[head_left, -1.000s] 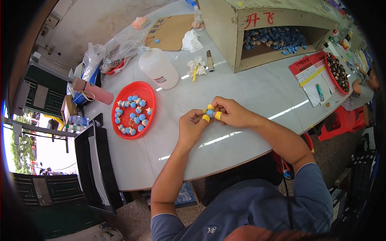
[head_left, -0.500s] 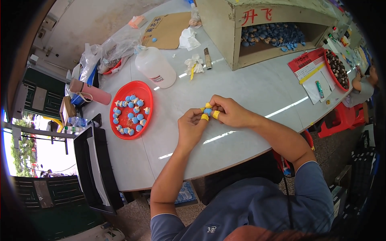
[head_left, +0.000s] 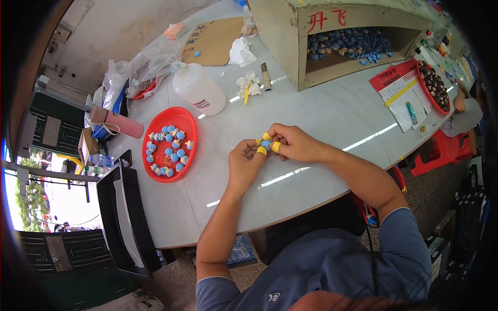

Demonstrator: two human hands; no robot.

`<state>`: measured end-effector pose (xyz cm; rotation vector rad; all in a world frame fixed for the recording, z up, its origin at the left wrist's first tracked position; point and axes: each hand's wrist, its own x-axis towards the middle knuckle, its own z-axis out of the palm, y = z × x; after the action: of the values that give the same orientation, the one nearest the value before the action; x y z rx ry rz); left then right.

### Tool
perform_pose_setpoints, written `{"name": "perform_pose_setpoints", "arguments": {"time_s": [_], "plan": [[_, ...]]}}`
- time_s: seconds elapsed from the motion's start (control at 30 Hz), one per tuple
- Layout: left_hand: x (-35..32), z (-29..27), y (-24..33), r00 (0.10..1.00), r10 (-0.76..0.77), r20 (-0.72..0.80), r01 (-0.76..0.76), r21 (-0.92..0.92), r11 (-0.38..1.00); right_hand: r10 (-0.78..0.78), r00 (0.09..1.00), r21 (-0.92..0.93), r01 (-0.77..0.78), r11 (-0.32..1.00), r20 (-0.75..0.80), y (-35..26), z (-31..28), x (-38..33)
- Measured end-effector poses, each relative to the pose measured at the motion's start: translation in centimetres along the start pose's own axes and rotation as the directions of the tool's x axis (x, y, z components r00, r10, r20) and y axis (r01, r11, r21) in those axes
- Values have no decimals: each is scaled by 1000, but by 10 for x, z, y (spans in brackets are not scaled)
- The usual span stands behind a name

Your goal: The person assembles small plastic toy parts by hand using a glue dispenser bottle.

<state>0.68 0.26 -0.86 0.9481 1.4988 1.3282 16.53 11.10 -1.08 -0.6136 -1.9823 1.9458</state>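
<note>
My left hand [head_left: 245,163] and my right hand [head_left: 289,144] meet over the white table [head_left: 321,114], fingertips pinched together on a small blue piece [head_left: 265,144]. Yellow finger covers sit on several fingertips of both hands. To the left lies a red oval tray [head_left: 188,121] holding several small blue and cream pieces [head_left: 167,151].
A white plastic bottle [head_left: 196,89] stands behind the tray. A wooden box [head_left: 290,31] full of blue pieces sits at the back. Right of it lie papers [head_left: 399,88] and a red bowl [head_left: 434,87] of dark pieces, by another person's arm [head_left: 464,106]. A pink cylinder [head_left: 116,122] rests left.
Both hands stay together on the small blue piece; only slight finger shifts show.
</note>
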Motion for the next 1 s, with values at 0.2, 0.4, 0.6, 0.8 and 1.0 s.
{"name": "perform_pose_setpoints", "arguments": {"time_s": [0.2,0.4,0.6,0.8,1.0], "plan": [[0,0,3,1000,1,7,-1,-47,999,18,1000,145,-19,989,8,7,-3,5],[1,-3,2,999,-31,35,35,-118,992,-11,1000,151,10,988,6,7,-2,5],[0,-5,1,998,-12,63,19,-107,994,-29,999,77,27,997,24,3,-2,2],[0,-2,3,998,-38,40,42,-114,993,-29,999,41,28,999,26,2,0,2],[3,-5,16,985,-171,31,174,-142,975,-18,1000,143,21,989,-22,5,3,3]]}}
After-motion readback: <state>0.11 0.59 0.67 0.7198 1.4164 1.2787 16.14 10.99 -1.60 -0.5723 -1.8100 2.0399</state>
